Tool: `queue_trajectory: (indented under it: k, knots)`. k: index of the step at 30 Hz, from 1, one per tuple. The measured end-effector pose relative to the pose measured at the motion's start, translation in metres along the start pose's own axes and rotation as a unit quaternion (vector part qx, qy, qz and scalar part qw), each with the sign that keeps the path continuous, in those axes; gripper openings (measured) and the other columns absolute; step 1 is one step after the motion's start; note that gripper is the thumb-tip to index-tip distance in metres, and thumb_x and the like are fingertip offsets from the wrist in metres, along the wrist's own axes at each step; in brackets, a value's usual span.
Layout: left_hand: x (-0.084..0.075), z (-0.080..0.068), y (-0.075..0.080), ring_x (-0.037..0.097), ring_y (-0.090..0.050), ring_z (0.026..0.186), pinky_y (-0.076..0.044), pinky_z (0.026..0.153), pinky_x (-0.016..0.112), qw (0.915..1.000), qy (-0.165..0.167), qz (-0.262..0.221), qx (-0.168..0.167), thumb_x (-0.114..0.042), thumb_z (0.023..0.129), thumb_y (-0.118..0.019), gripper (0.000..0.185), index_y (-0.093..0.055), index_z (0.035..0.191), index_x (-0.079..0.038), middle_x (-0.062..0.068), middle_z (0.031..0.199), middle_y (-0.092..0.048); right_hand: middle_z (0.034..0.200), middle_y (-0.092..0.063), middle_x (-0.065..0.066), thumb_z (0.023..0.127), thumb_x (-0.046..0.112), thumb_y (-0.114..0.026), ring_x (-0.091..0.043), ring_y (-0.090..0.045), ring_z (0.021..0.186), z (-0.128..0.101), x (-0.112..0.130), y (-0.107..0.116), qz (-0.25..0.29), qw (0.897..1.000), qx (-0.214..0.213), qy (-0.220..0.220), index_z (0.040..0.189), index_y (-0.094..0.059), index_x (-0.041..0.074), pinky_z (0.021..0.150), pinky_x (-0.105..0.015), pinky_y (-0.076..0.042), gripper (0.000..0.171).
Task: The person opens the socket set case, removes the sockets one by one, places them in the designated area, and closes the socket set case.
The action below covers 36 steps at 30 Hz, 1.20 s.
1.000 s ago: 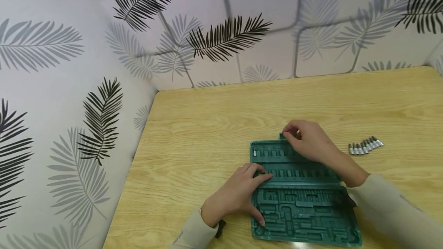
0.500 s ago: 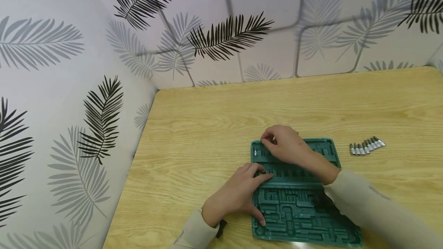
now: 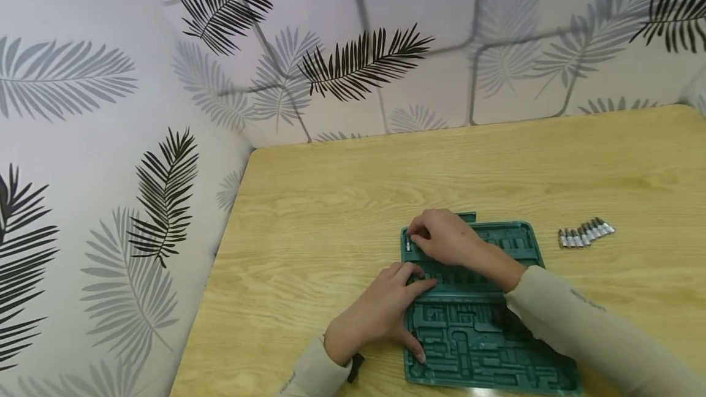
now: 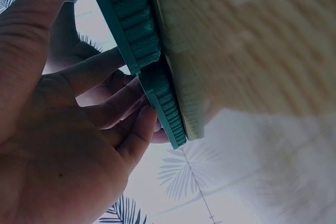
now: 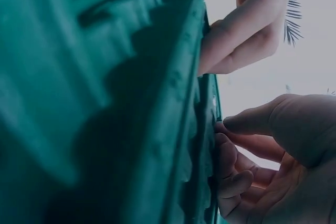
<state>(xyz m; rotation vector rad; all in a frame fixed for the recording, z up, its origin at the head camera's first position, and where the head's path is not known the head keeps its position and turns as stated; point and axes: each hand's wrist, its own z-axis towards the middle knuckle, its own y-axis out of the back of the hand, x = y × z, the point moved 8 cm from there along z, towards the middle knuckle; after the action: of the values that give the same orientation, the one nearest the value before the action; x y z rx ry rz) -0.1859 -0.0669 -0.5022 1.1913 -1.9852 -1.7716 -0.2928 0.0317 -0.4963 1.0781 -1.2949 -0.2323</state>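
A green moulded tool case [image 3: 469,348] lies unfolded on the table. My left hand [image 3: 383,305] rests spread at its left side, thumb on the near half and fingertips across the rim around the hinge. In the left wrist view, fingers [image 4: 139,135] press along the green edge. At the case's far left corner, my right hand [image 3: 444,238] pinches a small screwdriver bit, mostly hidden by thumb and fingertips [image 5: 226,145]. A silver bit [image 3: 408,244] sits in the leftmost slot right at these fingertips.
Several silver bits with dark tips [image 3: 572,238] lie in a slanting row on the wooden table [image 3: 331,201], right of the case. A green latch tab [image 3: 467,217] sticks out from the case's far edge. A patterned wall [image 3: 386,109] borders the table.
My right hand has moved left along the far half of the case, from near the latch to the corner slot. The left hand has stayed on the case's left side.
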Motion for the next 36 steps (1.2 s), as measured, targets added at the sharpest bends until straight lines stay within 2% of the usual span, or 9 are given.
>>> queue_trajectory:
  k: [3, 8, 17, 23, 31, 36]
  knots:
    - [-0.001, -0.001, 0.001, 0.020, -0.049, 0.140, -0.042, 0.125, 0.039, 1.0000, 0.000, -0.003, -0.004, -0.065, 0.066, -0.100, 0.114, -0.057, 0.161, -0.019, 0.004, 0.154, -0.052, 0.093, -0.077, -0.004, 0.105, 0.009, -0.071, -0.010, -0.062, 0.073, 0.001, -0.001, -0.003, -0.001, 1.000, 0.010, -0.001, 0.121, -0.081, 0.004, 0.070, -0.031, -0.053, 0.020]
    - [-0.001, -0.001, 0.001, 0.019, -0.049, 0.140, -0.042, 0.126, 0.038, 1.0000, 0.001, -0.005, -0.002, -0.065, 0.066, -0.100, 0.114, -0.057, 0.161, -0.019, 0.004, 0.154, -0.052, 0.088, -0.073, -0.002, 0.104, 0.011, -0.072, -0.010, -0.061, 0.072, 0.001, -0.002, -0.007, 0.005, 1.000, 0.016, -0.004, 0.120, -0.079, 0.003, 0.071, -0.031, -0.054, 0.019]
    - [-0.002, -0.001, -0.002, 0.019, -0.049, 0.140, -0.041, 0.126, 0.038, 0.9999, 0.004, -0.007, 0.006, -0.063, 0.066, -0.101, 0.114, -0.056, 0.162, -0.019, 0.003, 0.154, -0.051, 0.089, -0.074, -0.002, 0.104, 0.013, -0.074, -0.011, -0.064, 0.075, -0.001, 0.000, -0.008, 0.078, 0.997, 0.014, -0.007, 0.106, -0.073, 0.007, 0.072, -0.031, -0.054, 0.006]
    - [-0.003, -0.001, 0.001, 0.019, -0.050, 0.138, -0.043, 0.124, 0.038, 1.0000, 0.000, 0.006, -0.007, -0.065, 0.065, -0.101, 0.114, -0.057, 0.160, -0.018, 0.004, 0.153, -0.052, 0.091, -0.075, -0.001, 0.105, 0.016, -0.074, -0.011, -0.066, 0.080, -0.001, 0.002, -0.007, 0.085, 0.996, 0.028, -0.013, 0.101, -0.075, 0.010, 0.075, -0.031, -0.054, 0.007]
    - [-0.002, -0.001, 0.000, 0.019, -0.049, 0.140, -0.042, 0.126, 0.038, 1.0000, 0.003, -0.002, -0.001, -0.064, 0.066, -0.101, 0.114, -0.057, 0.161, -0.018, 0.004, 0.154, -0.052, 0.092, -0.074, -0.001, 0.106, 0.015, -0.073, -0.011, -0.066, 0.082, -0.008, 0.005, -0.001, 0.096, 0.995, -0.009, 0.002, 0.100, -0.072, 0.011, 0.076, -0.032, -0.055, 0.007]
    - [-0.002, -0.001, 0.000, 0.019, -0.050, 0.137, -0.044, 0.124, 0.038, 1.0000, -0.002, 0.002, -0.009, -0.065, 0.065, -0.101, 0.114, -0.058, 0.160, -0.018, 0.004, 0.152, -0.053, 0.100, -0.077, -0.006, 0.109, 0.013, -0.068, -0.019, -0.073, 0.090, -0.014, 0.010, 0.015, 0.110, 0.993, -0.050, 0.011, 0.102, -0.065, 0.011, 0.075, -0.035, -0.056, 0.008]
